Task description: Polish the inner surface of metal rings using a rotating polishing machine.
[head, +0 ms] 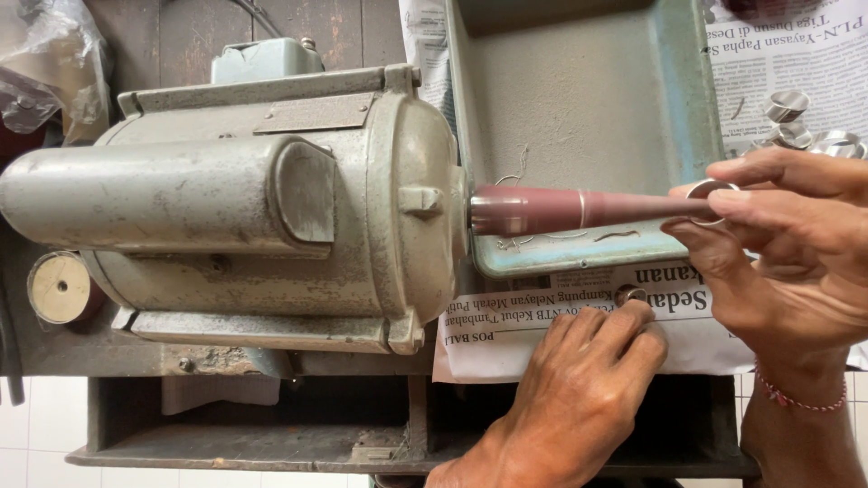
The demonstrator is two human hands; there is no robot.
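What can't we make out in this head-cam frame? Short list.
- Head view: the ring on the spindle tip is half covered by the right hand fingers.
- The small ring under the left hand fingertips is mostly hidden.
- Metal pieces on the newspaper: cut off by the right hand; too small to identify.
- Whether the spindle turns: cannot tell.

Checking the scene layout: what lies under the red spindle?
Under the spindle sits a grey-green tray with thin wire curls on its floor. The tray rests on newspaper. The tray strip directly beneath the spindle is covered.
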